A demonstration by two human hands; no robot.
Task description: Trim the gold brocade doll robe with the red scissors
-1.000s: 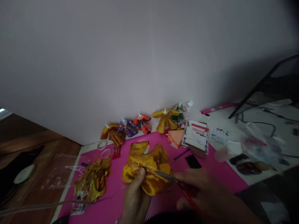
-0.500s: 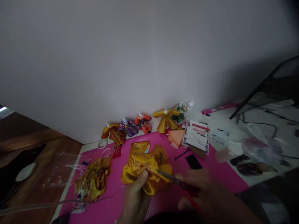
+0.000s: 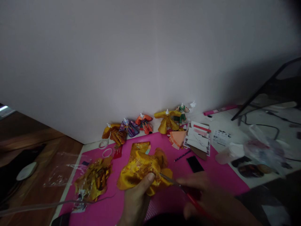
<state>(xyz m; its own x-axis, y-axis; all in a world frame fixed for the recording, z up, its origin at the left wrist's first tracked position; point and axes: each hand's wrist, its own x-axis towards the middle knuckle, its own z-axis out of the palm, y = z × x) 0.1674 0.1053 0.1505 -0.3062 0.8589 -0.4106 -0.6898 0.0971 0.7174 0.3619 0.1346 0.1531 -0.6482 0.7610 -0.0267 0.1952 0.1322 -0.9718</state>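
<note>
My left hand point(image 3: 138, 197) grips a shiny golden-yellow embroidered cloth point(image 3: 138, 166), the thumb pressed on top of it and the other fingers hidden underneath. In my right hand point(image 3: 204, 188), slightly blurred, is a pair of red-handled scissors point(image 3: 174, 182). Their blades lie against the right part of the cloth, close to the left thumb; whether they are apart or together I cannot tell. Under and behind the held part, more of the golden fabric rests on a pink mat point(image 3: 178, 204).
A pile of golden scraps point(image 3: 96, 180) in clear plastic lies left. Small dressed doll forms, one in orange point(image 3: 144, 123), stand along the wall. Papers point(image 3: 198, 136), a black phone point(image 3: 195, 164) and a dotted pencil-like stick point(image 3: 182, 155) lie right, beyond them a white-lidded jar point(image 3: 229, 153).
The cloth's left side has spread slightly left and its folds have shifted. My left thumb has slid a little to the right, and the scissors have shifted slightly with my right hand.
</note>
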